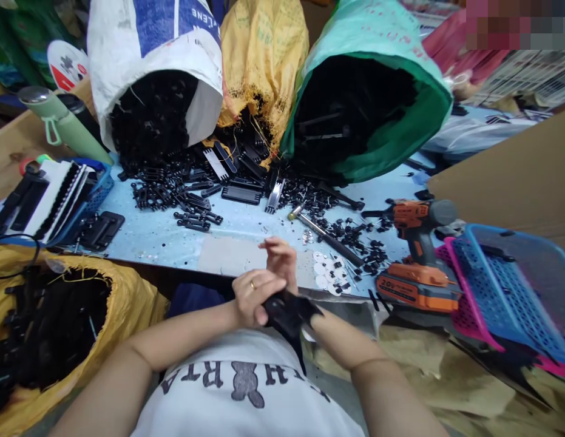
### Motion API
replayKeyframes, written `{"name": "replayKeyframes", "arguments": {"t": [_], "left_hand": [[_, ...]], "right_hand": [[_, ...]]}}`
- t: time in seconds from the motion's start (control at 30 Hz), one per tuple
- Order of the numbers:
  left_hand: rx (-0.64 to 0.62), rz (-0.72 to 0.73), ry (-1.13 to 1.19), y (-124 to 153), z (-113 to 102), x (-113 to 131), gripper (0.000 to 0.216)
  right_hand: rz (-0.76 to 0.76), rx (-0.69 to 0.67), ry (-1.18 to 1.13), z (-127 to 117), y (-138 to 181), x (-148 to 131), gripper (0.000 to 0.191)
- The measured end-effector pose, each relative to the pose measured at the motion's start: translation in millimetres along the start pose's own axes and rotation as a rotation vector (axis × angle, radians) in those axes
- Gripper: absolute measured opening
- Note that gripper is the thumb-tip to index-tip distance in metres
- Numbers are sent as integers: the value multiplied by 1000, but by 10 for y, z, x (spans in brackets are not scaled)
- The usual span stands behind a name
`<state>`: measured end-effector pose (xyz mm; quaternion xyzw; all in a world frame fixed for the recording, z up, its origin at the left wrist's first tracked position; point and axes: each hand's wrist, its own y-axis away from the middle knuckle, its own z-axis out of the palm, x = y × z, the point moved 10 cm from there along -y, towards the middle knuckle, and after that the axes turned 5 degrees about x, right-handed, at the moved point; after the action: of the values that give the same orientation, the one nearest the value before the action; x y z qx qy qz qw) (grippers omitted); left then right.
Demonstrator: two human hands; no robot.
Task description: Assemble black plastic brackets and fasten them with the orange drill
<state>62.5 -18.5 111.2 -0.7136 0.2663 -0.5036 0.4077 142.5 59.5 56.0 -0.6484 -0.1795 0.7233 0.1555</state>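
My left hand (255, 293), with a ring on one finger, is closed on a black cloth-like wrap (289, 315) at my right wrist. The wrap lies around the wrist, and one loose end hangs down in front of my shirt. Just beyond it, my right hand (282, 260) is raised with its fingers loosely bent and apart; I see nothing in it. Both hands are over the table's front edge, near a grey pad (227, 254). A hammer (325, 233) lies past my right hand, beside white discs (325, 267) and small black parts.
White (204, 67), yellow (264, 54) and green (368, 36) sacks stand along the back, black parts spilling out. At right are an orange cordless drill (419, 267) and blue basket (514, 291). A green bottle (66, 121) and another yellow sack (136, 303) are at left.
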Motion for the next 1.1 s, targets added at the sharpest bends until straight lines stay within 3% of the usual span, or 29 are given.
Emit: {"name": "replayKeyframes", "arguments": {"t": [0.07, 0.13, 0.23, 0.33, 0.43, 0.53, 0.63, 0.73, 0.83, 0.93, 1.1], "left_hand": [[-67, 81, -271, 51, 131, -277, 75], [-287, 1, -534, 99, 358, -793, 77], [-662, -90, -731, 182, 681, -1477, 74], [-829, -141, -780, 81, 847, -1863, 67], [-785, -173, -796, -181, 778, -2005, 51], [-630, -279, -859, -341, 362, -2067, 33], [-603, -417, -931, -202, -125, -2164, 30], [-656, -455, -964, -10, -404, -2259, 26], [-632, -446, -930, 17, -480, -2294, 28], [-542, -422, -800, -66, -421, -2180, 27], [-404, -441, -533, -44, -297, -1807, 27]], "right_hand": [[-30, -85, 241, 35, -385, 278, 33], [-27, -112, 671, -90, -870, 575, 36], [183, -144, 1188, -399, -1467, 1048, 52], [359, -230, 1344, -510, -1720, 1314, 65], [409, -102, 1278, -636, -1787, 1271, 67], [443, 96, 920, -824, -1623, 1166, 66], [560, 165, 355, -829, -1164, 1223, 67], [624, 160, 5, -629, -644, 1237, 62], [572, 105, -85, -413, -366, 1151, 46], [487, 93, -12, -376, -337, 1058, 38], [332, -11, 84, -476, -315, 894, 53]]}}
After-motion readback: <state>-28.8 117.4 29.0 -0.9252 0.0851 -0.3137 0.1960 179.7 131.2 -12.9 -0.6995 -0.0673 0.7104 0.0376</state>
